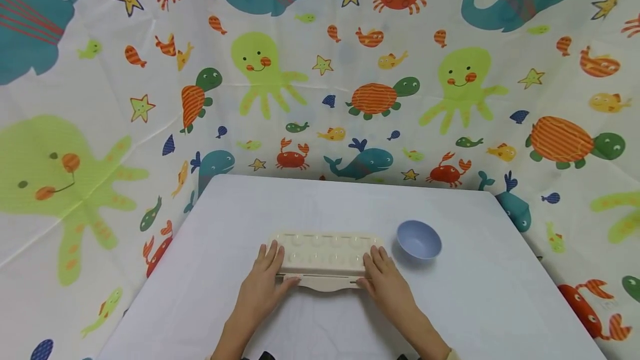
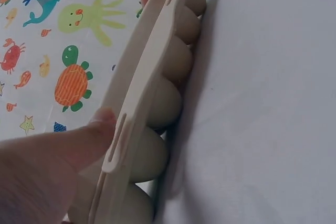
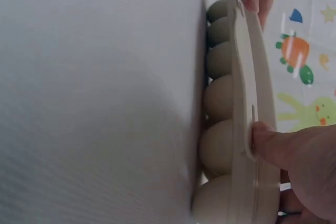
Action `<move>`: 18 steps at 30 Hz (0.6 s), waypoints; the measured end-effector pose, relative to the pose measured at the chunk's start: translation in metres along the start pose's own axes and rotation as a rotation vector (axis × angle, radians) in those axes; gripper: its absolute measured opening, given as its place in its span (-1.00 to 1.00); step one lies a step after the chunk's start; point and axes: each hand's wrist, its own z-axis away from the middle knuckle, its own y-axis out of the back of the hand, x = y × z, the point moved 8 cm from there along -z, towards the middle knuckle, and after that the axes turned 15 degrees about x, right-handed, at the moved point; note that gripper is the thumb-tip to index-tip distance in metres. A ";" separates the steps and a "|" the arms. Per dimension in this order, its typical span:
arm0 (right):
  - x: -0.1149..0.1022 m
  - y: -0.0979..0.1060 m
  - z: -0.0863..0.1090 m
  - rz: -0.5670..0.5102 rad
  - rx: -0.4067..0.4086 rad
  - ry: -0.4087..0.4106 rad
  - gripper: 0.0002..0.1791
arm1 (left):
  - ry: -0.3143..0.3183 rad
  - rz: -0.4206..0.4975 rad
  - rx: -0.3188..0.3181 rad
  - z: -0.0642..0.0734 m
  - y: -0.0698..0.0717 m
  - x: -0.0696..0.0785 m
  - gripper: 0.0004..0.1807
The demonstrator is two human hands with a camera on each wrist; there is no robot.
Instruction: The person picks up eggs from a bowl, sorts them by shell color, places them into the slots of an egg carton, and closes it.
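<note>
A cream plastic egg carton (image 1: 325,254) lies lengthwise on the table, its lid down and marked with rows of round bumps. My left hand (image 1: 261,285) grips its left end, fingers over the lid and thumb at the front flap (image 1: 327,284). At the other end my right hand (image 1: 391,286) holds on in the same way. Both wrist views show the thumbs against the slotted ends of the flap. The carton's underside has a row of rounded cups (image 2: 165,103), also seen as cups (image 3: 218,98) in the right wrist view.
A blue bowl (image 1: 419,240) stands just right of the carton on the white-covered table (image 1: 200,271). Behind and beside the table hangs a curtain (image 1: 320,121) printed with sea animals.
</note>
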 end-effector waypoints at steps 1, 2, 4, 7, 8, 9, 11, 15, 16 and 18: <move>-0.001 0.000 0.001 0.005 0.007 0.008 -0.34 | -0.007 -0.003 0.004 0.001 -0.001 0.000 -0.07; -0.001 -0.001 0.001 0.010 0.014 0.012 -0.33 | -0.016 -0.005 0.009 0.002 -0.001 0.000 -0.08; -0.001 -0.001 0.001 0.012 0.022 0.014 -0.32 | -0.027 0.000 0.023 0.002 0.000 0.000 -0.12; 0.001 -0.001 0.000 0.001 0.034 0.004 -0.31 | -0.030 0.015 0.037 0.002 0.000 0.000 -0.17; 0.001 -0.001 -0.001 -0.004 0.039 -0.002 -0.30 | -0.029 0.021 0.042 0.001 0.000 0.000 -0.18; 0.002 -0.001 -0.001 -0.009 0.045 -0.008 -0.29 | -0.026 0.027 0.045 0.001 0.000 0.000 -0.19; 0.003 -0.002 -0.002 -0.018 0.053 -0.021 -0.28 | -0.023 0.039 0.053 0.000 0.000 -0.001 -0.20; 0.003 -0.003 -0.001 -0.029 0.070 -0.040 -0.26 | -0.007 0.077 0.063 0.000 -0.001 -0.003 -0.22; 0.002 -0.003 -0.001 -0.028 0.075 -0.040 -0.26 | -0.001 0.086 0.064 0.000 -0.002 -0.003 -0.22; 0.001 -0.004 -0.001 -0.022 0.085 -0.035 -0.27 | 0.013 0.102 0.063 0.001 -0.003 -0.005 -0.22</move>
